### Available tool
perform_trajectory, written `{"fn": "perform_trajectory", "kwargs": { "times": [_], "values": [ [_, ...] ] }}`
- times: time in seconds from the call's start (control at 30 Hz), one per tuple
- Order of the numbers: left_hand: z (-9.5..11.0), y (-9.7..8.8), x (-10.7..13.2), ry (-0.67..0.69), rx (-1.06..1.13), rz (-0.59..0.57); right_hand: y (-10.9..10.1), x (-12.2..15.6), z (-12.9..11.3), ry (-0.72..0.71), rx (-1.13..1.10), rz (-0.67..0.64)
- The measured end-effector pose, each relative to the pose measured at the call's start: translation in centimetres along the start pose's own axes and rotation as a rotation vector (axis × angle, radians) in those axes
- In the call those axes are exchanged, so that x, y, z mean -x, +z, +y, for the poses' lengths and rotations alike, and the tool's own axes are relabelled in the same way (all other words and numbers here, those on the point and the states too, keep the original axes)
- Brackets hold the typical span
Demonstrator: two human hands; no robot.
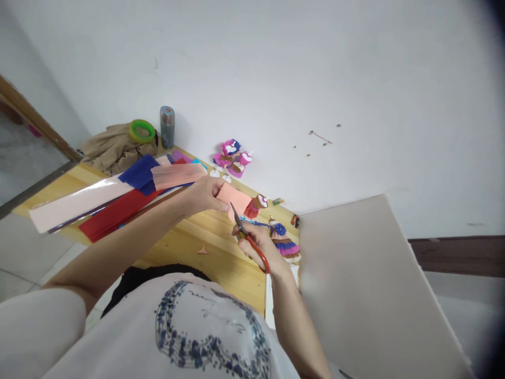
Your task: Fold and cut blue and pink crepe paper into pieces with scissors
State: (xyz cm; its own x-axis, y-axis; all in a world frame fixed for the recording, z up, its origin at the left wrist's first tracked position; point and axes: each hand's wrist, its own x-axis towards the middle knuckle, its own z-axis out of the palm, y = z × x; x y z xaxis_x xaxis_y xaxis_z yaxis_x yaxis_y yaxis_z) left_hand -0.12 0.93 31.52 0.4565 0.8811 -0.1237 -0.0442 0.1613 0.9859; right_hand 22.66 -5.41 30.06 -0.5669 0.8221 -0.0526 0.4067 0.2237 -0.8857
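My left hand [205, 193] is closed on a piece of salmon-pink crepe paper [235, 199], holding it up above the wooden table [205, 231]. My right hand [256, 245] grips red-handled scissors [249, 239], whose blades point up into the lower edge of the pink paper. A small pink scrap [202, 250] lies on the table below.
Sheets of pink, blue and red crepe paper [118, 200] lie at the left. Behind them are a brown cloth [112, 147], a green tape roll [142, 130] and a metal flask [167, 126]. Paper dolls [232, 157] sit by the wall, others [282, 239] near a white board [363, 284].
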Motion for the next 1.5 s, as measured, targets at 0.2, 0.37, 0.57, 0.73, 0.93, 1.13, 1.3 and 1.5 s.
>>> {"fn": "perform_trajectory", "kwargs": {
  "times": [0.2,0.37,0.57,0.73,0.93,1.13,1.3,1.5],
  "values": [
    [0.3,0.1,-0.1,-0.027,-0.004,-0.008,-0.1,-0.2,0.0,-0.019,0.051,0.008],
    [0.7,0.1,0.0,-0.053,-0.044,-0.005,0.0,-0.4,0.3,-0.037,0.052,0.031],
    [1.3,0.1,0.2,-0.064,-0.057,-0.006,0.0,-0.4,0.4,-0.027,0.046,0.026],
    [1.4,0.1,0.2,-0.097,-0.084,0.000,0.2,-0.4,0.8,-0.026,0.047,0.044],
    [1.3,0.0,0.1,-0.063,-0.068,-0.010,0.4,-0.4,0.9,-0.029,0.027,0.042],
    [1.2,-0.1,0.0,-0.065,-0.036,-0.062,0.3,-0.5,0.6,-0.009,0.018,0.037],
    [1.8,0.0,0.3,-0.096,-0.050,-0.047,0.3,-0.5,0.6,0.018,0.017,0.032],
    [0.7,-0.3,0.0,-0.064,0.021,-0.069,0.3,-0.4,0.8,0.026,0.030,0.021]
  ]
}}
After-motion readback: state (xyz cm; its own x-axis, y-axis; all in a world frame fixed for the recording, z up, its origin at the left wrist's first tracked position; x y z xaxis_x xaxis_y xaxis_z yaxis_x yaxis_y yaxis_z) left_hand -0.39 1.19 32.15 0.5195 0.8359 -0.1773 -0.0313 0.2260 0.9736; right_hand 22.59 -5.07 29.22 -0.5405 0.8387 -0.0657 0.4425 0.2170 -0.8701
